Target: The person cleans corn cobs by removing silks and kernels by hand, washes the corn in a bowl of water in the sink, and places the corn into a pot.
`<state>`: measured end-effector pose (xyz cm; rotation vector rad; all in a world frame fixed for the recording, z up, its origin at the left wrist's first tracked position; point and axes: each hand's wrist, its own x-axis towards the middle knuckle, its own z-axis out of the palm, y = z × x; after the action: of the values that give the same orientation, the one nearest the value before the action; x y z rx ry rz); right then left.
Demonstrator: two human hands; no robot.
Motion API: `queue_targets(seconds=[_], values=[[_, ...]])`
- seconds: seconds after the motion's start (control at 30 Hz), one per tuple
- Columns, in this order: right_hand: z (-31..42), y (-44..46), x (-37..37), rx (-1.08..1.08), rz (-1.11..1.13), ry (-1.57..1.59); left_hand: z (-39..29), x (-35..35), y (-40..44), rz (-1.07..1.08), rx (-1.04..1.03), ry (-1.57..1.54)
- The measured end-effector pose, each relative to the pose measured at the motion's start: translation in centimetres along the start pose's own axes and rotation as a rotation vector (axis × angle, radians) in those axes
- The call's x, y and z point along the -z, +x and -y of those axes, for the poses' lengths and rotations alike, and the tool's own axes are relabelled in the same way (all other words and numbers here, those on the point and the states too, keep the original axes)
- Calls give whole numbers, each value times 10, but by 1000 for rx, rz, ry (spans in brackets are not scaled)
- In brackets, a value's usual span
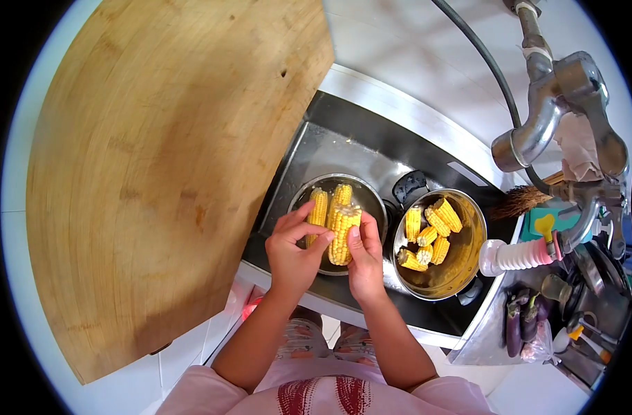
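My right hand (366, 259) is closed round a yellow corn cob (341, 235), held above a round metal bowl (381, 207) in the sink. At the cob's left side is my left hand (295, 245), thumb and fingers bent toward it; whether they pinch anything small is hidden. Two more cobs, one at the left (317, 211) and one behind (341, 196), show over the bowl. To the right, a steel pot (474, 238) holds several short corn pieces (438, 220).
A large wooden board (164, 166) covers the left side. The metal tap (537, 138) and its white-pink hose (520, 256) overhang the right. A straw brush (520, 202) lies behind the pot; eggplants (514, 325) rest at the lower right.
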<state>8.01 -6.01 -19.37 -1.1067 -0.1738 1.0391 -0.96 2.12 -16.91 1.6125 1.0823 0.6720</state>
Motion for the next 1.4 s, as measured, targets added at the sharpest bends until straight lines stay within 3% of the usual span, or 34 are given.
queue_targets(seconds=[0.07, 0.17, 0.3, 0.37, 0.47, 0.7, 0.8, 0.9, 1.33, 1.4], values=[[2, 0, -3, 32, -36, -59, -10, -3, -1, -44, -213, 285], [3, 0, -3, 76, -50, -123, -12, -8, -5, -58, -336, 426], [2, 0, -3, 114, -69, -137, -9, -11, -2, -39, -229, 367], [1, 1, 0, 122, -64, -164, 4, -10, 2, 39, -23, 179], [-1, -1, 7, 32, -47, -12, 7, -14, 1, 115, -65, 120], [4, -2, 9, -1, -12, 89, 4, -22, -6, 60, -146, 133], [13, -5, 7, -81, -16, 228, 5, -18, -1, 11, -124, -49], [18, -5, 9, -136, 30, 272, 3, -16, 2, -65, 25, -397], [13, -4, 9, -59, -41, 211, -12, -19, -13, -62, -157, 57], [12, -5, 8, -66, -37, 223, -18, -18, -11, -64, -105, 80]])
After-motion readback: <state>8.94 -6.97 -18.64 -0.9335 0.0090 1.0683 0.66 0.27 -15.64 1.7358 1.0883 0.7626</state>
